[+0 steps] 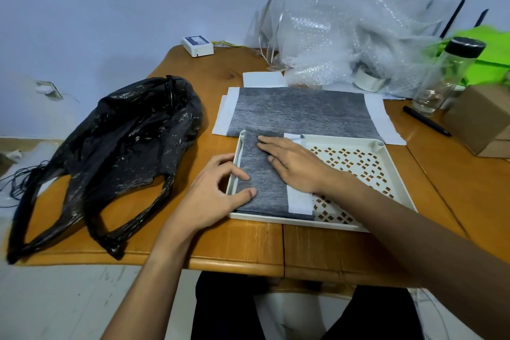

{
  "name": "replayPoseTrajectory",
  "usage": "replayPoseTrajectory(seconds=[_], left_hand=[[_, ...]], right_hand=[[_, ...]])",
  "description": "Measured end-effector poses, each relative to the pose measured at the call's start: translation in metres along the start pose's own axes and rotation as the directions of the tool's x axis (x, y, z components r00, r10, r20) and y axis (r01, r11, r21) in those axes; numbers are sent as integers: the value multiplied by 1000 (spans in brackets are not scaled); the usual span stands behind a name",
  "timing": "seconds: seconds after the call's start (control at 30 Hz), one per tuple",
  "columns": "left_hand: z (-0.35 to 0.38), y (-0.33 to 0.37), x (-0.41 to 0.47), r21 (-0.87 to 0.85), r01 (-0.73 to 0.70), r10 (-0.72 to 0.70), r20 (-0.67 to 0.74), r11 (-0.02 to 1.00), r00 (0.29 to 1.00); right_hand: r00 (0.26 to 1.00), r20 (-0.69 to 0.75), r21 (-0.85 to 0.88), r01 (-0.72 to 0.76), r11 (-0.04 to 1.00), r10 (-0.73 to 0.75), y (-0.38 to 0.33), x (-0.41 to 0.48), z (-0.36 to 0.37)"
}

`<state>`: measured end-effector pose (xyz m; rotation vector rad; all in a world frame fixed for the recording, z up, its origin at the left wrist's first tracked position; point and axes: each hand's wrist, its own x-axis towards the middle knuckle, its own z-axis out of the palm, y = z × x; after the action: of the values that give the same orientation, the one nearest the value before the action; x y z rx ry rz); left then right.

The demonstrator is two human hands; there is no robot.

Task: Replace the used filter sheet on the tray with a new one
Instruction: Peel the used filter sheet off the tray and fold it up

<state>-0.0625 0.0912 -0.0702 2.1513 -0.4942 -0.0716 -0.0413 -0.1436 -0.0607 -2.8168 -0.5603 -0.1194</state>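
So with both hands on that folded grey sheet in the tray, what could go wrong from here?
1. The folded grey sheet covers only the left part of the white tray; it may end up creased or skewed.
2. The flat grey sheet lies right behind the tray, so the two sheets could be confused.
3. The glass bottle stands close to the right and could be knocked by an elbow.

Soft, even indoor light, slightly dim; faint shadows under the black plastic bag [116,152]. Wide-angle bending at edges; bubble wrap [353,36] glares and blurs.
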Motion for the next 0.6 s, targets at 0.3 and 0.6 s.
replayPoseTrajectory(seconds=[0.3,0.6], left_hand=[[-8,5,-1,68,47,-57,155,997,986],[-17,30,8,351,-60,-40,271,935,962]], right_hand=[[987,-68,288,-118,950,143,10,-8,-4],[880,122,773,-374,513,459,23,-9,-28]])
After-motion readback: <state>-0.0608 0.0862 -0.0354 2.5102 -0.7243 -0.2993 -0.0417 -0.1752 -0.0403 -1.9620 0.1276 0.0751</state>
